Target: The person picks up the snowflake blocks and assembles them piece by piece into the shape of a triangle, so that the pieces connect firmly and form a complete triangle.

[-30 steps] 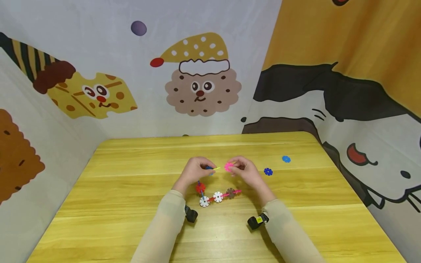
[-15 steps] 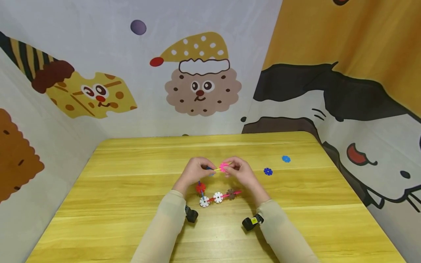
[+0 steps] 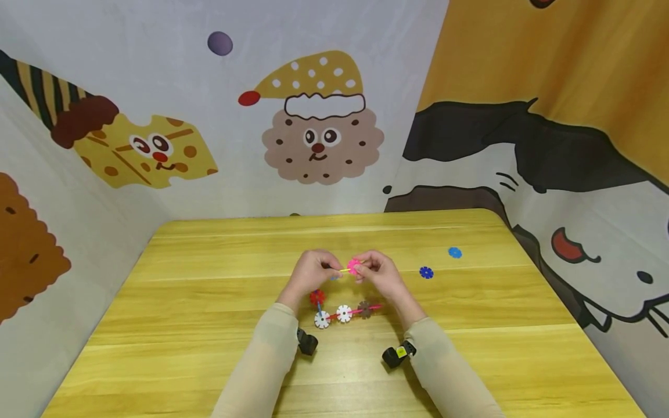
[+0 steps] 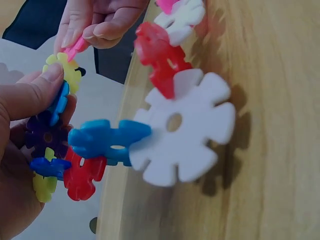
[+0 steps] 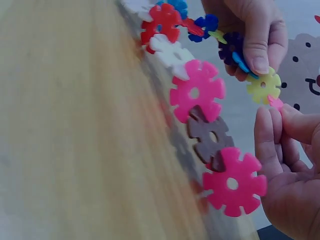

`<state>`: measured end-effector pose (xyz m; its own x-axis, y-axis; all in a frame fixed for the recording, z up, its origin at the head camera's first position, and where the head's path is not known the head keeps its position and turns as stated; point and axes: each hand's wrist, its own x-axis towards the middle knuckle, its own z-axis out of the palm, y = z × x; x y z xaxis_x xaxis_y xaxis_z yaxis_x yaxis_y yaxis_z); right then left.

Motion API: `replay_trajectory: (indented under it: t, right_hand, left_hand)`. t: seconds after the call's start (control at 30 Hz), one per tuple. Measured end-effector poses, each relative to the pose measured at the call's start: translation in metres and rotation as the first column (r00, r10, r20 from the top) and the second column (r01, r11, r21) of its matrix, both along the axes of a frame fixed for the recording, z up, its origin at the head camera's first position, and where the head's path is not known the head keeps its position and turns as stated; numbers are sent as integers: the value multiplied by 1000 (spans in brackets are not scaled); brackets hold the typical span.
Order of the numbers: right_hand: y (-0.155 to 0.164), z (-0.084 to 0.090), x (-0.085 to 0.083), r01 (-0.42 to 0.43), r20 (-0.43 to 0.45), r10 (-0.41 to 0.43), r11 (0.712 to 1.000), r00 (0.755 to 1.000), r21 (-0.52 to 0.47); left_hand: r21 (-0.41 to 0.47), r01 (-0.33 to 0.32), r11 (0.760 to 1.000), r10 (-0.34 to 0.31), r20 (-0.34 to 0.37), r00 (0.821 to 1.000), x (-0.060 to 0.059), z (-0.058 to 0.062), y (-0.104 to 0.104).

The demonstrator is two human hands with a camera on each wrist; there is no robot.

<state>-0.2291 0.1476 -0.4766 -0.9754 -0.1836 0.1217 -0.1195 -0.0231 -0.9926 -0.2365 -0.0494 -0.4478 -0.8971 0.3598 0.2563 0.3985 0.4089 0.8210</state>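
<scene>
A chain of notched plastic snowflake discs runs from my left hand (image 3: 310,273) down to the table. My left thumb and fingers pinch its upper end, at a light blue disc (image 4: 60,103) and a yellow disc (image 5: 263,86). My right hand (image 3: 384,276) pinches a pink disc (image 3: 353,266), whose edge meets the yellow one; how deep the slots sit cannot be told. Lower in the chain are a red disc (image 3: 316,297), white discs (image 4: 200,127) and a brown disc (image 5: 210,137). A bright pink disc (image 5: 234,182) forms the other end, beside my right palm.
Two loose discs, one light blue (image 3: 455,252) and one dark blue (image 3: 426,272), lie to the right on the wooden table (image 3: 209,325). Behind the table hangs a cartoon-printed cloth (image 3: 209,104). Each wrist carries a small black camera.
My right hand has moved left, bringing the pink disc from apart to touching the yellow disc. The lower chain has shifted slightly left. My left hand has barely moved.
</scene>
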Motion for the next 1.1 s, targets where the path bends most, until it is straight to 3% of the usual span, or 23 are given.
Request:
replay_trajectory:
  t: [0.27, 0.5, 0.7, 0.87, 1.1]
  right_hand:
    - [-8, -3, 4, 68, 37, -66, 996, 997, -59]
    - [-6, -2, 4, 56, 28, -55, 997, 998, -51]
    - [-3, -1, 6, 107, 48, -103, 991, 994, -77]
    - [-4, 0, 7, 179, 74, -173, 979, 982, -95]
    - [-6, 2, 9, 200, 81, -192, 974, 978, -107]
  left_hand:
    - [-36, -33, 999, 32, -25, 999, 1, -2, 2]
    - [-50, 20, 999, -21, -8, 1000, 0, -1, 1]
    - [-172, 34, 985, -43, -50, 998, -1, 5, 4]
    - [-239, 4, 971, -22, -72, 997, -1, 5, 11]
    - [-197, -4, 980, -17, -105, 994, -1, 4, 16]
